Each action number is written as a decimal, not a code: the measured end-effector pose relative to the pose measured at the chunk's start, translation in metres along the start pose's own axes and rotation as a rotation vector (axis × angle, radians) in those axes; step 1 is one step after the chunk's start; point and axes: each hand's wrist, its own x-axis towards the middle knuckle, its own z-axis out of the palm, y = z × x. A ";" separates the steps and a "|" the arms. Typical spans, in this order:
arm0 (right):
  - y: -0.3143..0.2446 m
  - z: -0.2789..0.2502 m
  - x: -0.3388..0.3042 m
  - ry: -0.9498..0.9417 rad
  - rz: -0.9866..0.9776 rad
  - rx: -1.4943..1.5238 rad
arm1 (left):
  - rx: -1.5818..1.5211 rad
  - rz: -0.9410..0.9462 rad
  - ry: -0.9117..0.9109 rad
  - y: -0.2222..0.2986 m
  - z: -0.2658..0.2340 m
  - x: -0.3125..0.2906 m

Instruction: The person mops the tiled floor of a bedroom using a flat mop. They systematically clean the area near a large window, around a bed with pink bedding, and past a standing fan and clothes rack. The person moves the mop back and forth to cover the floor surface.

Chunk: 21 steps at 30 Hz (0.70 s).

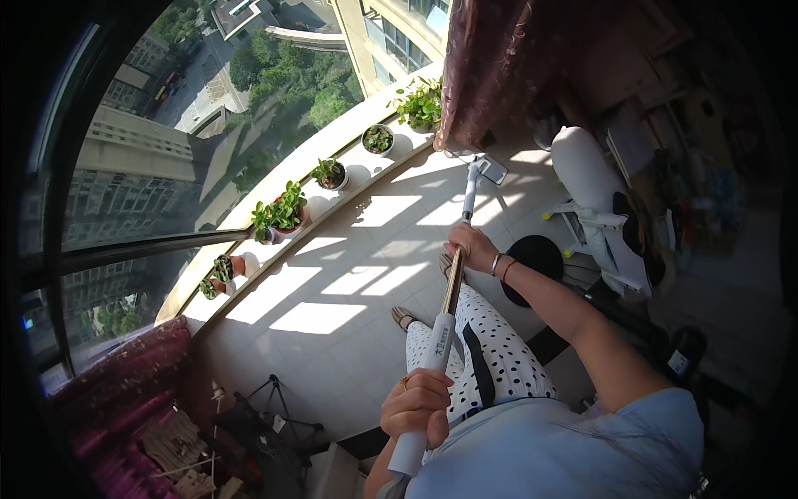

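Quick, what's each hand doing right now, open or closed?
Left hand: closed, holding the white handle.
Right hand: closed, holding the shiny pole farther from the body.

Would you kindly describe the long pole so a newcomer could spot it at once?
From the window ledge with potted plants, cross the tiled floor to the person's spotted trousers. The pole passes above them, held by the left hand and, farther along, the right hand. Unlike the black tripod, it is white with a shiny metallic middle.
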 end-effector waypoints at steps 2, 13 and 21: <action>0.005 0.001 0.007 -0.033 0.046 0.033 | 0.060 -0.025 -0.031 -0.007 -0.011 0.001; -0.230 0.166 -0.017 -0.236 -0.201 0.151 | 0.347 -0.021 0.534 0.166 -0.118 -0.084; -0.343 0.222 -0.049 -0.545 -0.358 0.285 | 0.616 0.095 0.843 0.237 -0.134 -0.105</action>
